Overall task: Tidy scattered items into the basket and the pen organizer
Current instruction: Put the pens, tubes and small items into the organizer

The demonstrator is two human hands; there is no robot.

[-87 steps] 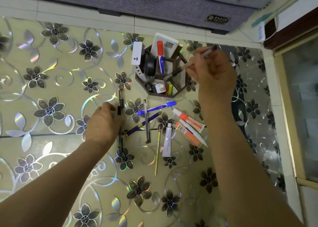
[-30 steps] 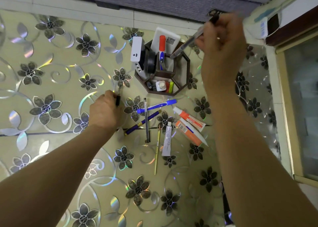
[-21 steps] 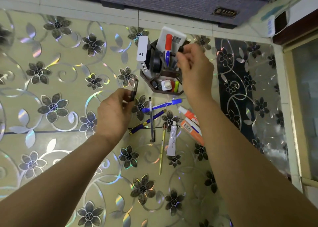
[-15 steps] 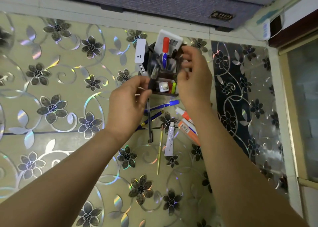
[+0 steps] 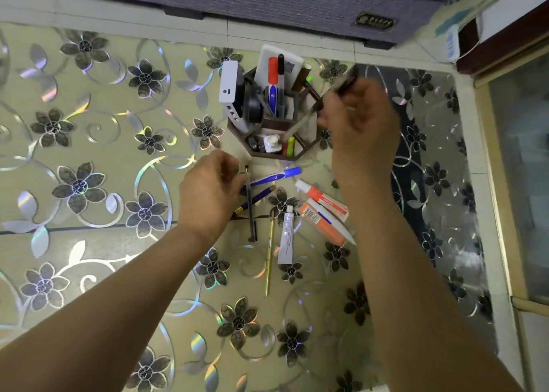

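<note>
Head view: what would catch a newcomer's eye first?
The right hand holds a pen slanted over the dark octagonal pen organizer, already crowded, near the top centre. Below it, pens and tubes lie scattered on the flowered surface, where the left hand reaches.

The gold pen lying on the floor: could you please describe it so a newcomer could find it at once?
Start at the dark octagonal pen organizer on the flowered floor and look toward the camera, past the scattered pens. The gold pen lies beside a small white tube, on its left. It is the only gold, slender item, reaching nearer the camera than any other.
</note>
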